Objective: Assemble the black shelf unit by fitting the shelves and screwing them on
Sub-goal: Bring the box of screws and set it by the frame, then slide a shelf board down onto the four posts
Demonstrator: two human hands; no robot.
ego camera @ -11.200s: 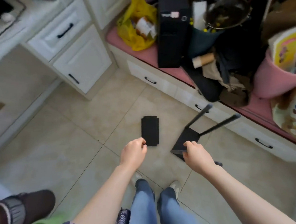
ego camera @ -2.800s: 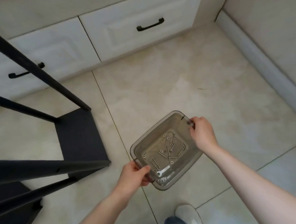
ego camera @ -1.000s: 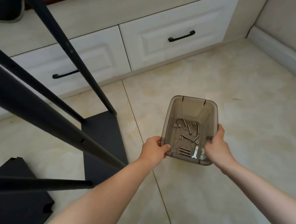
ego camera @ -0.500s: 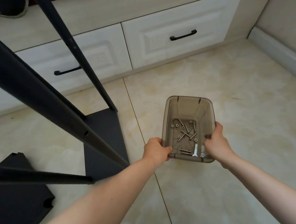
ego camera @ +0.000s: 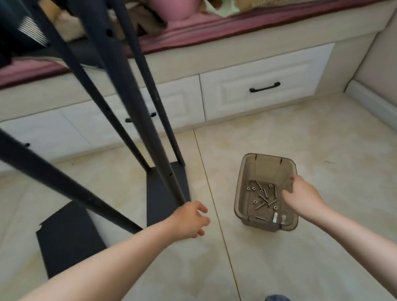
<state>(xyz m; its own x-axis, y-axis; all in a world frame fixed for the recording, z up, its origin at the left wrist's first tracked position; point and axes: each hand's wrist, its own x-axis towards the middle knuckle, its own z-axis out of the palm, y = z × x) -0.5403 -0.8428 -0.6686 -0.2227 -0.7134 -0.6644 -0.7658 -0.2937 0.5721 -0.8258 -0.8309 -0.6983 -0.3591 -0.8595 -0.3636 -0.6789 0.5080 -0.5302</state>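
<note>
Reaching over the tub [ego camera: 246, 170] of screws [ego camera: 264, 197], your right hand [ego camera: 301, 197] curls loosely, empty; your left hand [ego camera: 190, 219] spreads open above the floor [ego camera: 333, 141].

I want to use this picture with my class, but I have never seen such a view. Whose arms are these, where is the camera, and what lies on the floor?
The camera sits on a person's head and looks down, so both arms are the wearer's own. The left hand is open above the tiles, holding nothing. The right hand reaches over the smoky plastic tub, which stands on the tiled floor and holds loose screws and nuts; whether the fingers grip anything is hidden. On the left stands the half-built black shelf frame, its thin legs rising past the camera. A loose black shelf panel lies flat beside it.
</note>
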